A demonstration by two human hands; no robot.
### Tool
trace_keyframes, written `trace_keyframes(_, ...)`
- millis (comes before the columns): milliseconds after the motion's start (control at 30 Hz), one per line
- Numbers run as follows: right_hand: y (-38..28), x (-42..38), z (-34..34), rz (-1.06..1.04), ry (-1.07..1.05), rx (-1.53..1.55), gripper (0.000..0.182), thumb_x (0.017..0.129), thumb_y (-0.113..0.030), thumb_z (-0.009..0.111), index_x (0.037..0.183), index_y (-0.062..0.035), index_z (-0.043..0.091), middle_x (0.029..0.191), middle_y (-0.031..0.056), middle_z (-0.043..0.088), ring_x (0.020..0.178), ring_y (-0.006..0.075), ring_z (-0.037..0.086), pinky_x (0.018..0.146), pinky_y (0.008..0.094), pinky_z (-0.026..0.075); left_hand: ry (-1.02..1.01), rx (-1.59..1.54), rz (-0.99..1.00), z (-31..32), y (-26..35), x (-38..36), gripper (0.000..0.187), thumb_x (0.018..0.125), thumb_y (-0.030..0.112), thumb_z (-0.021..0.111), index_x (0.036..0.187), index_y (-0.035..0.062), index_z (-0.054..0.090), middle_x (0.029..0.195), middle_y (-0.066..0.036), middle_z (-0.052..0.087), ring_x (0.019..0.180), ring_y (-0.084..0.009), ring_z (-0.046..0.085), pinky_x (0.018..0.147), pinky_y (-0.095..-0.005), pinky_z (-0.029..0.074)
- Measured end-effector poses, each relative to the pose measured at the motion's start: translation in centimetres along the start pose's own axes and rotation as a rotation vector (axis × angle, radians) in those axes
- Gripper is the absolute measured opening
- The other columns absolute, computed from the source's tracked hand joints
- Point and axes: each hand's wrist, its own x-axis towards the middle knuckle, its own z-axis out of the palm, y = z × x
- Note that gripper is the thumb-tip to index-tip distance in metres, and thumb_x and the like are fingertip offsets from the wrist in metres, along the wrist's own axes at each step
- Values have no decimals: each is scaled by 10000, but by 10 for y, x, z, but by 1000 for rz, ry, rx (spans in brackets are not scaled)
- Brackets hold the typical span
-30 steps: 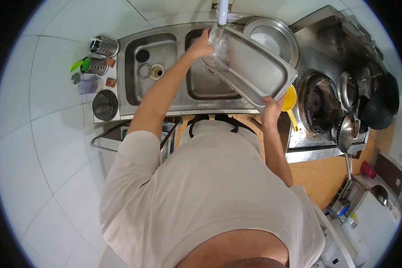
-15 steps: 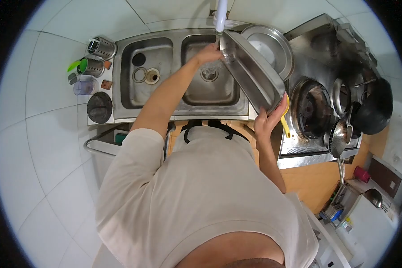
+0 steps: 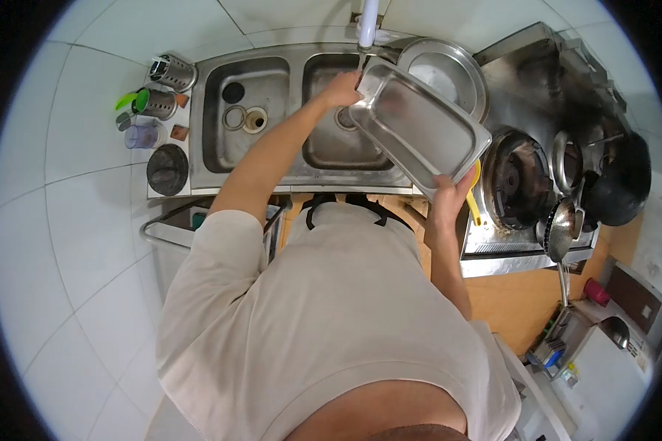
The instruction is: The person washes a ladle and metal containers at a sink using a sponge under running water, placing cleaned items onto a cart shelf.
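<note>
A deep rectangular stainless steel pan is held at a slant over the right sink basin and the counter to its right. My left hand grips the pan's far left end, close under the tap; part of its fingers is hidden. At the near right corner my right hand is closed on the rim, thumb on top. The pan's broad hollow face is turned up towards me and looks wet. Just beyond my right hand shows a yellow handle.
A large round metal dish leans behind the pan. To the right stand a gas burner, a black wok and a strainer. Left of the left basin are perforated metal holders and a clear plastic cup.
The pan has turned from steeply on its side to a flatter slant, so more of its hollow face shows. Both hands have stayed on it, my right hand shifting slightly nearer.
</note>
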Motion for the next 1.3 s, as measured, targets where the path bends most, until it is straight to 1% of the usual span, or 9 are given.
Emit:
trace_keyframes(200,-3,9,-5,293,-123,144,674,687,39,529,1340,-17,368,1183,124,496,1093,246,484,946,333,390,-68,204,-76,-2,-19,-17,429,765,229,706,1115,1,607,1024,-244,657,991,-393,624,866,-434,488)
trace_keyframes(500,-2,10,0,355,-113,244,714,689,40,533,1371,-37,336,1236,127,482,1141,254,463,993,348,359,-8,161,-115,-15,-18,-18,407,823,314,649,1062,-13,603,988,-252,657,946,-420,625,850,-456,493)
trace_keyframes(667,16,10,-3,180,-36,164,782,690,54,522,1429,-40,285,1293,144,457,1201,271,439,1028,350,333,144,4,-50,-9,-22,-5,420,848,372,631,1074,19,600,968,-208,672,858,-371,653,771,-419,522)
trace_keyframes(767,18,9,-5,-57,-22,22,793,697,75,500,1447,-37,267,1329,145,428,1251,276,413,1062,351,306,-53,-418,-369,1,-29,4,411,873,355,630,1139,45,592,947,-120,680,761,-239,657,665,-352,517)
trace_keyframes(867,5,-1,-3,-147,-55,21,789,706,111,478,1452,-25,259,1369,147,389,1292,272,384,1097,352,269,-219,-474,-276,-5,-15,7,442,920,332,619,1242,36,552,1147,-113,630,1032,-246,618,876,-430,509)
trace_keyframes(967,23,2,-11,-253,-49,2,784,718,144,482,1452,-8,251,1387,153,371,1294,260,385,1107,357,265,-257,-329,-286,-12,1,23,444,902,307,652,1240,36,553,1154,-122,623,998,-227,622,900,-417,496)
trace_keyframes(1133,38,6,-31,-358,0,-93,714,774,133,528,1431,22,272,1347,177,415,1254,277,440,1083,364,308,-299,-99,-150,-10,5,52,293,836,134,698,1092,2,642,967,-35,667,845,-137,587,796,-329,485)
trace_keyframes(1233,39,4,-43,-369,-35,-233,672,830,159,445,1449,-12,247,1391,160,388,1279,235,398,1089,334,281,-210,-468,-13,7,2,56,247,771,136,771,924,-14,649,822,-24,649,720,-101,570,660,-270,478)
trace_keyframes(1300,41,2,-42,-381,23,-197,579,875,122,460,1420,-1,308,1361,154,421,1256,227,422,1068,332,316,-63,-633,-11,14,19,48,227,783,87,742,959,-21,647,864,-38,661,762,-108,588,686,-275,493)
